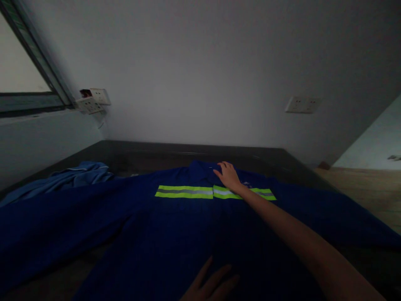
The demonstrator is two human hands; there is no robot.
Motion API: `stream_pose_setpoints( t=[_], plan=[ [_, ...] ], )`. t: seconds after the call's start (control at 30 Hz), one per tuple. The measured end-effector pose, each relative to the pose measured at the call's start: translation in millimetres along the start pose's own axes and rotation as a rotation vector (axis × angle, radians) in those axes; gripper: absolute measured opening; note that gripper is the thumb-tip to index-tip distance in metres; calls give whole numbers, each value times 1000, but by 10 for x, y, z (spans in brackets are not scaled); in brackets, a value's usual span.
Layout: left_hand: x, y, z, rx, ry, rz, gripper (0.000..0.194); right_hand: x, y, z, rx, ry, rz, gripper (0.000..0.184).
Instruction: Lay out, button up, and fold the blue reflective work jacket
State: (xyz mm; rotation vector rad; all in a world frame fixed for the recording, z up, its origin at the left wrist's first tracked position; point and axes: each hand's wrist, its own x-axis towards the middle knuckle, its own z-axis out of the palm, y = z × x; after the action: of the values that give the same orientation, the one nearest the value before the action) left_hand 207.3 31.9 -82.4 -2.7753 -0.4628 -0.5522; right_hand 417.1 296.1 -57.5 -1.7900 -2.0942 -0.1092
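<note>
A dark blue work jacket (pixel 181 225) lies spread out front side up, its sleeves stretched to both sides. A yellow-green reflective band with a grey stripe (pixel 184 192) crosses its chest, split at the front opening. My right hand (pixel 228 175) rests on the jacket beside the collar (pixel 199 169), thumb apart from the slightly bent fingers. Lower down, at the bottom edge of the view, my left hand (pixel 211 284) is over the jacket's front with its fingers spread. Part of that hand is cut off by the frame.
A crumpled lighter blue cloth (pixel 81 175) lies at the left on the dark table (pixel 250 154). The grey wall (pixel 194 75) rises behind, with a double socket (pixel 303 105) on the right and more sockets (pixel 90 104) near the window frame (pixel 40 54). Wooden flooring (pixel 369 184) shows at the right.
</note>
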Motion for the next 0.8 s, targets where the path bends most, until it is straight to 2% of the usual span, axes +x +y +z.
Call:
stream_pose_setpoints(
  t=[0.17,0.27,0.4,0.6,0.73,0.8],
  plan=[
    [26,19,-30,-25,-8,10,40,-235,-168,130,14,-290,-27,73],
    [47,35,-79,-71,-29,-4,43,-251,-173,154,8,-376,-21,74],
    [61,43,-149,-159,-128,-29,45,-235,-177,85,13,-400,-26,70],
    [90,40,-286,-366,-269,-61,69,-321,-336,-50,46,-209,1,67],
    [105,35,-356,-409,-276,-62,68,-463,-467,9,65,-328,15,65],
    [95,33,-327,-386,-265,-28,65,-521,-496,62,57,-342,10,63]
  ],
)
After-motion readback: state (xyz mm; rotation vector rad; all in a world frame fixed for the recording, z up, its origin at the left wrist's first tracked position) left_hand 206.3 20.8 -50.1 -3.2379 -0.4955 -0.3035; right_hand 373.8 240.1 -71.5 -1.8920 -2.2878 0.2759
